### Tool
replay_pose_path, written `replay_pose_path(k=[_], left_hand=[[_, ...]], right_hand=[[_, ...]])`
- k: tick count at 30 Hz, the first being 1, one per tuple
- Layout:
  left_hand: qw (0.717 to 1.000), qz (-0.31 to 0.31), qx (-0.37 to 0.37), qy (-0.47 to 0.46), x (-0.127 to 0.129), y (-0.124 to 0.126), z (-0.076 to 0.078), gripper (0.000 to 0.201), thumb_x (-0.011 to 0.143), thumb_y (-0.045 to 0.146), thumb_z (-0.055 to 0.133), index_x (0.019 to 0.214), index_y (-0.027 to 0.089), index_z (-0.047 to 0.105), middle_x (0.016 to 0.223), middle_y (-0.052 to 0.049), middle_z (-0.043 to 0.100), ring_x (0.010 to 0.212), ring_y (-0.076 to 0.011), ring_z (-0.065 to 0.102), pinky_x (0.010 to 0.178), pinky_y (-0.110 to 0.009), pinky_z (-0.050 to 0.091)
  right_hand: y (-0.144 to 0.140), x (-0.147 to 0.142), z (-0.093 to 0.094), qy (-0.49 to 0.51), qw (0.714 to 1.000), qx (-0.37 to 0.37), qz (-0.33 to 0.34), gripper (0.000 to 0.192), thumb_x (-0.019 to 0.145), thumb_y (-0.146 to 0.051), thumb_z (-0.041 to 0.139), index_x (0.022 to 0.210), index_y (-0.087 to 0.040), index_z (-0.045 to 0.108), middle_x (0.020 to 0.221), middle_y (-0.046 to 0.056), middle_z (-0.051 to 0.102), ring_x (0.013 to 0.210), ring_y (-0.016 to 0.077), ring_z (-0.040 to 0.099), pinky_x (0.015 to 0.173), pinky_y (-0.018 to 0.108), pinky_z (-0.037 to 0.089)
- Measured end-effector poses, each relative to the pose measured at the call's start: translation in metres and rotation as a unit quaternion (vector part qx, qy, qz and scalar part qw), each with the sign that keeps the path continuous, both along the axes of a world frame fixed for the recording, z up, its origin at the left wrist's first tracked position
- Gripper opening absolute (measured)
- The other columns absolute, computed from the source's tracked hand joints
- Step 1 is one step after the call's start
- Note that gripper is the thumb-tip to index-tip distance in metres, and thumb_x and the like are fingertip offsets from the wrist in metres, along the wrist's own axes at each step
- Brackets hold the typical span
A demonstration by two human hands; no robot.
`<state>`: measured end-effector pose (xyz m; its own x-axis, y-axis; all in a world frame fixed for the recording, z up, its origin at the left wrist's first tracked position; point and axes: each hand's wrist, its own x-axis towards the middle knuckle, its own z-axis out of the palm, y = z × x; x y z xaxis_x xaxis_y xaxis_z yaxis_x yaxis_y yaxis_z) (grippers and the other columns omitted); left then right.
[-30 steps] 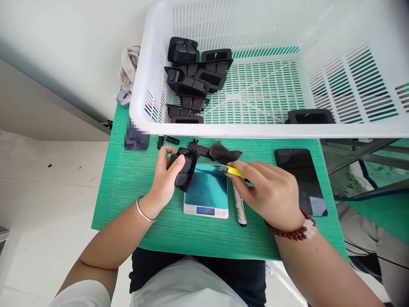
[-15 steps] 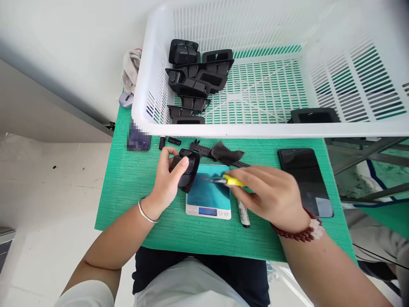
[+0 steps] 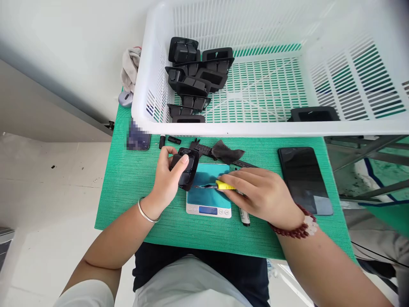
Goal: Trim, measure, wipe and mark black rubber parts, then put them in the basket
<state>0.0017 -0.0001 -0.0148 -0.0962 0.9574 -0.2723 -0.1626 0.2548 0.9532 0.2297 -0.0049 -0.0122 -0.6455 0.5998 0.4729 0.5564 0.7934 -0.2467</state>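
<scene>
Two hands meet over the small scale (image 3: 208,200) on the green table (image 3: 128,187): the right hand (image 3: 262,192) has its grip closed on a yellow-handled knife (image 3: 217,185), its long axis pointing left. Just beyond its tip, the left hand (image 3: 168,181) clasps a black plastic part (image 3: 188,168), tilted upright. Farther back, more black parts lie in the white basket (image 3: 255,128).

Left hand (image 3: 166,179) grips black plastic part (image 3: 187,168) at scale's (image 3: 208,192) 10 o'clock corner; right hand (image 3: 262,194) holds yellow cutter (image 3: 220,185) over scale, blade toward part.
</scene>
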Motion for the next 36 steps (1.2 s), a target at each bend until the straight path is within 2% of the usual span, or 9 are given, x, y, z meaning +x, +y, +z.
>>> replay_pose_path(k=[5, 7, 11, 12, 17, 23, 27, 33, 36], left_hand=[[1.000, -0.012, -0.010, 0.006, 0.001, 0.000, 0.002, 0.050, 0.071, 0.060, 0.075, 0.086, 0.024, 0.044, 0.061, 0.007, 0.046, 0.047, -0.0079, 0.043, 0.039, -0.018, 0.036], [1.000, 0.001, -0.003, 0.016, 0.001, 0.000, 0.002, 0.050, 0.071, 0.060, 0.075, 0.087, 0.024, 0.043, 0.061, 0.007, 0.045, 0.047, -0.0077, 0.043, 0.039, -0.018, 0.035], [0.999, 0.024, 0.014, 0.039, 0.001, 0.000, 0.003, 0.051, 0.072, 0.062, 0.074, 0.089, 0.024, 0.043, 0.063, 0.007, 0.044, 0.050, -0.0070, 0.043, 0.043, -0.018, 0.036], [0.999, 0.023, 0.013, 0.045, 0.001, 0.000, 0.003, 0.052, 0.072, 0.063, 0.073, 0.089, 0.024, 0.043, 0.062, 0.007, 0.043, 0.050, -0.0069, 0.043, 0.043, -0.018, 0.035], [0.998, 0.006, 0.000, 0.069, 0.002, 0.000, 0.007, 0.057, 0.069, 0.067, 0.072, 0.089, 0.024, 0.041, 0.059, 0.009, 0.038, 0.047, -0.0068, 0.041, 0.040, -0.018, 0.030], [0.995, 0.043, 0.024, 0.081, 0.002, 0.002, 0.006, 0.054, 0.073, 0.067, 0.069, 0.091, 0.024, 0.042, 0.063, 0.007, 0.042, 0.051, -0.0065, 0.040, 0.044, -0.020, 0.030], [0.996, 0.052, 0.011, 0.078, 0.002, 0.002, 0.004, 0.054, 0.073, 0.067, 0.069, 0.092, 0.024, 0.043, 0.066, 0.006, 0.045, 0.053, -0.0073, 0.042, 0.044, -0.021, 0.031], [0.989, 0.124, 0.026, 0.075, 0.001, 0.005, 0.000, 0.058, 0.071, 0.072, 0.065, 0.094, 0.023, 0.044, 0.073, 0.005, 0.046, 0.059, -0.0078, 0.045, 0.051, -0.022, 0.039], [0.994, 0.108, 0.008, 0.019, 0.001, 0.006, 0.000, 0.055, 0.077, 0.073, 0.057, 0.095, 0.023, 0.043, 0.078, 0.002, 0.051, 0.064, -0.0100, 0.054, 0.053, -0.023, 0.044]], right_hand=[[0.000, 0.000, 0.000, -0.003, 0.989, 0.035, -0.142, 0.012, 0.091, -0.023, 0.064, 0.101, -0.018, 0.061, 0.073, 0.002, 0.071, 0.062, 0.0140, 0.065, 0.054, 0.027, 0.044], [-0.001, -0.001, 0.001, 0.000, 0.992, 0.033, -0.118, 0.012, 0.091, -0.023, 0.063, 0.101, -0.018, 0.061, 0.074, 0.002, 0.071, 0.063, 0.0140, 0.065, 0.055, 0.027, 0.045], [-0.002, -0.004, 0.002, -0.018, 1.000, 0.008, -0.002, 0.010, 0.094, -0.025, 0.059, 0.101, -0.018, 0.060, 0.079, 0.002, 0.072, 0.064, 0.0132, 0.064, 0.056, 0.027, 0.045], [-0.002, -0.005, 0.002, -0.022, 1.000, 0.011, -0.006, 0.010, 0.094, -0.025, 0.059, 0.101, -0.018, 0.060, 0.078, 0.002, 0.072, 0.063, 0.0131, 0.063, 0.056, 0.027, 0.044], [-0.003, -0.004, 0.003, -0.018, 0.992, 0.045, -0.115, 0.010, 0.089, -0.021, 0.065, 0.098, -0.017, 0.061, 0.074, 0.002, 0.071, 0.060, 0.0130, 0.060, 0.054, 0.026, 0.042], [-0.004, -0.005, 0.002, -0.030, 0.999, 0.026, -0.013, 0.012, 0.091, -0.024, 0.062, 0.100, -0.015, 0.062, 0.079, 0.003, 0.072, 0.065, 0.0138, 0.063, 0.058, 0.028, 0.045], [-0.005, -0.007, 0.001, -0.044, 0.996, 0.039, -0.064, 0.012, 0.092, -0.024, 0.062, 0.100, -0.016, 0.063, 0.076, 0.002, 0.071, 0.061, 0.0130, 0.061, 0.056, 0.028, 0.044], [-0.007, -0.012, 0.002, -0.049, 0.997, 0.050, -0.043, 0.012, 0.091, -0.025, 0.063, 0.097, -0.014, 0.063, 0.075, 0.003, 0.072, 0.061, 0.0136, 0.062, 0.054, 0.029, 0.043], [-0.006, -0.012, 0.002, -0.049, 0.995, 0.059, -0.063, 0.012, 0.091, -0.023, 0.065, 0.097, -0.014, 0.063, 0.074, 0.003, 0.072, 0.059, 0.0132, 0.062, 0.054, 0.028, 0.043]])
